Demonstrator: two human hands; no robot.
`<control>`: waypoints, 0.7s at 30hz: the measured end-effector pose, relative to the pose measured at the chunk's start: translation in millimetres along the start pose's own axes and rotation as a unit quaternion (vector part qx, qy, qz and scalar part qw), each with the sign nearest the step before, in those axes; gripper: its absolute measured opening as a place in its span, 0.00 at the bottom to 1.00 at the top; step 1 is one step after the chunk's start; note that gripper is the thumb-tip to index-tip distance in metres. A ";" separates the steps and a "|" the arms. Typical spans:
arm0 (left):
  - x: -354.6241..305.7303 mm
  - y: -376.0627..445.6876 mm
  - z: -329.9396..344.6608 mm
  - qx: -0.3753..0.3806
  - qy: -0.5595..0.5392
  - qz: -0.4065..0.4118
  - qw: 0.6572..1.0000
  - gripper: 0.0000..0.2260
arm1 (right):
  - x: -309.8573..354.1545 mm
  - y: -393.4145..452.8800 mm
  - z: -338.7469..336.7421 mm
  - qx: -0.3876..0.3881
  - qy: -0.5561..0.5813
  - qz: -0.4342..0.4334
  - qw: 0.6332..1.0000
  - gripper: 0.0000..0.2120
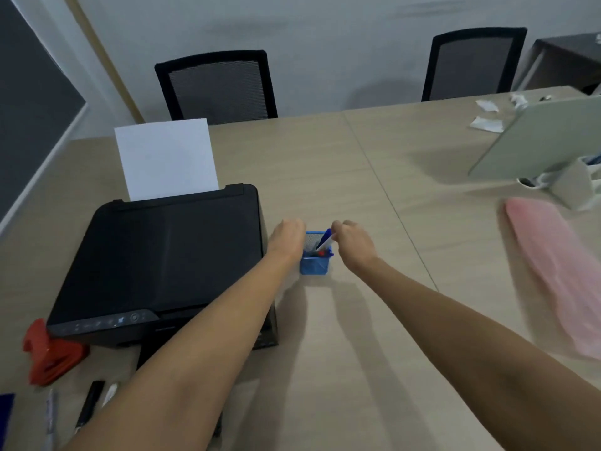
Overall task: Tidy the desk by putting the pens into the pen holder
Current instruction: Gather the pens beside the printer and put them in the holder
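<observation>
A small blue mesh pen holder [313,265] stands on the beige desk [341,320], just right of the printer. A blue and white pen [324,239] leans inside it, with a red-tipped pen beside it. My left hand [287,237] is curled against the holder's left rim. My right hand [353,243] is at the holder's right side, fingers pinched on the top of the blue and white pen. At the lower left of the desk lie a black pen [88,405] and a clear pen [49,415].
A black printer [162,258] with a white sheet in its tray sits on the left. A red stapler-like object [48,353] lies by it. A pink cloth [559,275] and a monitor back [536,138] are on the right. Two black chairs stand beyond the desk.
</observation>
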State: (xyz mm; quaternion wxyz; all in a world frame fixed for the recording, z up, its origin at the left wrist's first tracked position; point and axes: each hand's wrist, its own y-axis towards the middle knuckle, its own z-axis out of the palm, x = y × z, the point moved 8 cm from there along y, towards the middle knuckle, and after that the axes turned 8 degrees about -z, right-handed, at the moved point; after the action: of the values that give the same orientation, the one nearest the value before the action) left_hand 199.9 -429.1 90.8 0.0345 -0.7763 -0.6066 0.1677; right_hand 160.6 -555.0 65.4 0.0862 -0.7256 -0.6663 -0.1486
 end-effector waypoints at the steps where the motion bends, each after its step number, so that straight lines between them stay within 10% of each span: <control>1: -1.1 6.6 5.8 0.010 0.004 -0.004 1.000 0.10 | -1.2 5.0 5.3 0.014 0.000 -0.006 1.000 0.09; 12: 4.6 30.3 20.8 0.031 -0.021 0.006 0.999 0.14 | -12.0 12.0 18.9 0.044 0.038 -0.012 0.998 0.11; 21: 79.2 -47.7 -78.0 -0.020 -0.335 0.025 0.942 0.15 | 54.3 13.6 -65.4 -0.112 0.071 -0.031 0.991 0.12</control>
State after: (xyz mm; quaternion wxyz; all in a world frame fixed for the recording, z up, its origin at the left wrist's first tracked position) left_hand 195.7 -329.4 159.2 -0.1900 -0.6911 -0.5665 0.4066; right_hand 171.1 -526.3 145.9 0.0464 -0.6971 -0.6601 -0.2759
